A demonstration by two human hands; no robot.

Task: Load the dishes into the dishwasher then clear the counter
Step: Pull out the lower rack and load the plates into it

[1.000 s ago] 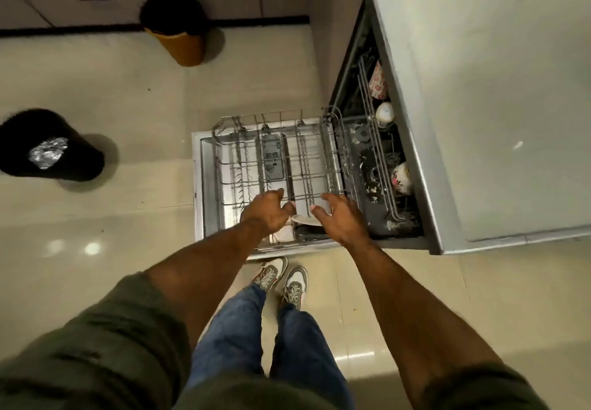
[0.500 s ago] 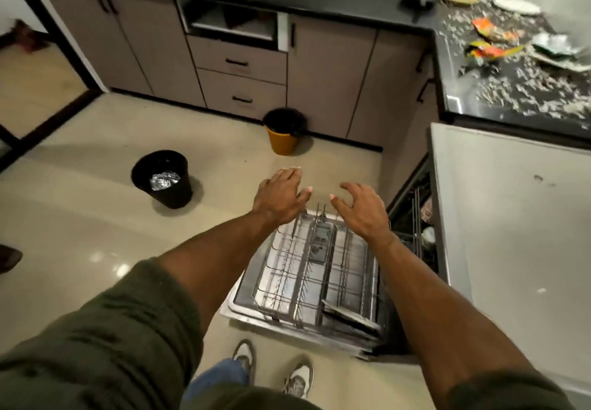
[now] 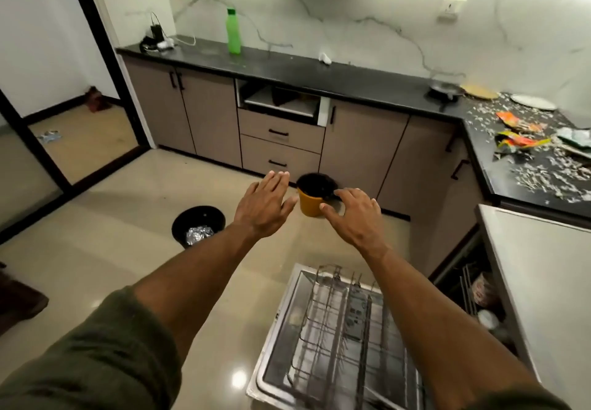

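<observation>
The dishwasher's lower wire rack [image 3: 335,329] is pulled out over the open door at the bottom of the view. Cups sit in the machine's interior [image 3: 483,301] to the right. Both my hands hang in the air above the floor, past the rack, holding nothing. My left hand [image 3: 263,206] has straight fingers. My right hand [image 3: 355,214] has loosely spread fingers. On the black counter [image 3: 351,79] at the right lie a white plate [image 3: 532,102], a yellowish plate [image 3: 481,91], a small pan [image 3: 446,91], snack wrappers [image 3: 518,136] and scattered scraps [image 3: 550,173].
An orange bin [image 3: 311,200] stands on the floor just beyond my hands. A black bin [image 3: 198,226] with foil in it is to the left. A green bottle [image 3: 233,31] and a charger stand on the far counter. A grey dishwasher top [image 3: 543,281] fills the right.
My hands have let go of the plate in the rack and risen. My head has lifted from looking straight down to looking across the kitchen at the counters.
</observation>
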